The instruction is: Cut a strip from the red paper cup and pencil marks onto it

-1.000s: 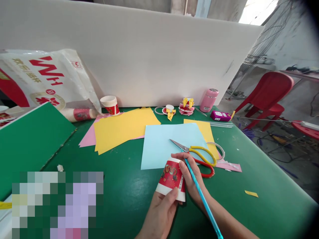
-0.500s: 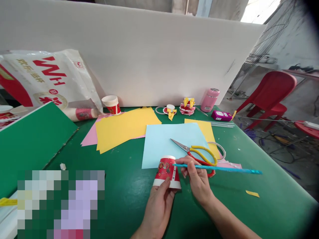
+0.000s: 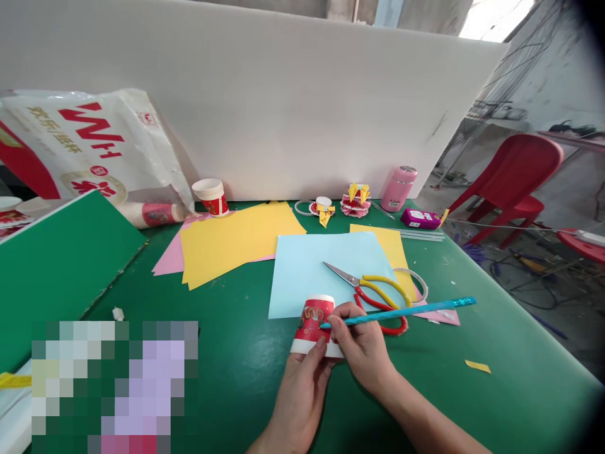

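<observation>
My left hand (image 3: 302, 384) pinches the upside-down red paper cup (image 3: 314, 325) at the bottom middle of the frame. My right hand (image 3: 362, 343) grips a blue pencil (image 3: 401, 312), tip touching the cup's side. I see no mark yet.

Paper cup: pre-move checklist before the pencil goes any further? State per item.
1. Paper cup upside down, rim on the green table: ok.
2. Left hand steadying the cup's side: ok.
3. Right hand gripping the blue pencil: ok.
4. Pencil tip at the cup wall: ok; actual contact: cannot tell.
5. Scissors lying right behind the right hand, blades closed: not ok, crowded.
6. Light blue paper lying flat under the scissors: ok.
</observation>
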Action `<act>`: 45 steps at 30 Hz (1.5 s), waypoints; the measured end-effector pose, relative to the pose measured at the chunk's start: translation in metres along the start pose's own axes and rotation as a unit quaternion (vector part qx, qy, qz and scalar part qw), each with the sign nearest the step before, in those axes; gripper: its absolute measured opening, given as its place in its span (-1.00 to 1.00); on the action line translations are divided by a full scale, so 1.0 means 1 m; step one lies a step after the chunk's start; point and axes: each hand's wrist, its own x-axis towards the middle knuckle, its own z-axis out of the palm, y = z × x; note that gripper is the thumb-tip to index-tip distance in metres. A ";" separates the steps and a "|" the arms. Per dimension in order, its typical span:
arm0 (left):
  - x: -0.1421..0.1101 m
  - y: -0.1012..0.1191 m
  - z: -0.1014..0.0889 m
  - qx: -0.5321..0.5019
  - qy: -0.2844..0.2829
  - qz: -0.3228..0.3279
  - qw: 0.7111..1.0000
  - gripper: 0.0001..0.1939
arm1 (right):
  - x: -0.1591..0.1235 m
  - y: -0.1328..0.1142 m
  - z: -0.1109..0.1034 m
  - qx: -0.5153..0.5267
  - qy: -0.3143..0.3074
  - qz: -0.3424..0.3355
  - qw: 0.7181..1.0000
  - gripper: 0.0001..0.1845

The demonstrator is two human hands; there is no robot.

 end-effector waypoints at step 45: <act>0.006 -0.005 -0.008 -0.071 -0.019 0.008 0.997 -0.80 | -0.001 -0.002 0.001 -0.120 0.007 -0.027 0.992 -0.82</act>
